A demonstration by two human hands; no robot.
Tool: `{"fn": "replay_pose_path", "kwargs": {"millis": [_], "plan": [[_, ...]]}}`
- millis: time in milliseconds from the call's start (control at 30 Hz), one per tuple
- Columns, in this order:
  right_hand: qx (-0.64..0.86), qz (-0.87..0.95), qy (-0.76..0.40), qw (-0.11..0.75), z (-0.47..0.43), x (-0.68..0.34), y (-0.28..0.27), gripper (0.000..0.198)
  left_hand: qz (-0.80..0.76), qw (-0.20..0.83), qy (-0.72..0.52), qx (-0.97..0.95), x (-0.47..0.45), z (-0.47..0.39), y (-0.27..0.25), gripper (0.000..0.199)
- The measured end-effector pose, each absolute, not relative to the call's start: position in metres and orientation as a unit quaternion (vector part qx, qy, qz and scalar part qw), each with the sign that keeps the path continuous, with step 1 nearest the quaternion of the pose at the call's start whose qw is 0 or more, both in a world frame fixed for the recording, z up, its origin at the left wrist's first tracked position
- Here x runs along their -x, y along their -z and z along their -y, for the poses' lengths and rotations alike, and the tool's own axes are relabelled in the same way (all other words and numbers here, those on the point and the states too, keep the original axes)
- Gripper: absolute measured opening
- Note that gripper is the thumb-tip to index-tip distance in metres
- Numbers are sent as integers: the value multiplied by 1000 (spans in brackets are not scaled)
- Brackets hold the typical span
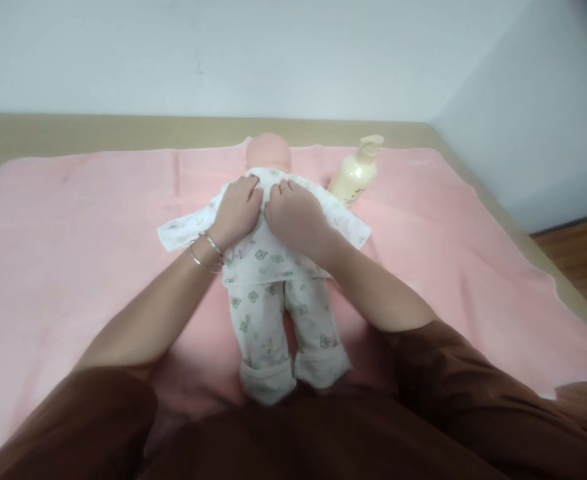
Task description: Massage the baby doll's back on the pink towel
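A baby doll (268, 263) in a white printed top and trousers lies stretched out on a pink mat (98, 227), its bare round head (268, 152) at the far end with no face showing. My left hand (238, 208) rests on the left of the doll's upper torso, fingers laid over the cloth, bracelets on the wrist. Close beside it, my right hand (296, 215) lies on the right of the upper torso, fingers slightly bent against the top. Neither hand grips anything that I can see. The doll's sleeves spread out sideways, and its trouser cuffs are rolled.
A cream pump bottle (354, 175) stands on the mat to the right of the doll's head. The pale table edge (123, 130) runs along a white wall (223, 53). Wooden floor (581, 257) shows at the far right.
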State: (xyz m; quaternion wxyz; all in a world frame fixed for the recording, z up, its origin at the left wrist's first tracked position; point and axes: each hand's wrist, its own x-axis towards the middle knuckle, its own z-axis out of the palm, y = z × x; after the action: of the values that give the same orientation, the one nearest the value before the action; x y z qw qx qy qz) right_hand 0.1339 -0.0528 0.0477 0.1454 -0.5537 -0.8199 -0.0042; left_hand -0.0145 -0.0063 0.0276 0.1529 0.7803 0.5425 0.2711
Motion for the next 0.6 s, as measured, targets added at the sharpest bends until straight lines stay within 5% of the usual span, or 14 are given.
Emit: {"fn": "replay_pose_path", "kwargs": {"millis": [333, 600], "plan": [[583, 792, -53, 173, 20, -147, -37, 60, -547, 146, -279, -775, 7, 6, -19, 50], [557, 807, -80, 179, 14, -163, -40, 59, -539, 134, -265, -788, 2, 24, -30, 42]]}}
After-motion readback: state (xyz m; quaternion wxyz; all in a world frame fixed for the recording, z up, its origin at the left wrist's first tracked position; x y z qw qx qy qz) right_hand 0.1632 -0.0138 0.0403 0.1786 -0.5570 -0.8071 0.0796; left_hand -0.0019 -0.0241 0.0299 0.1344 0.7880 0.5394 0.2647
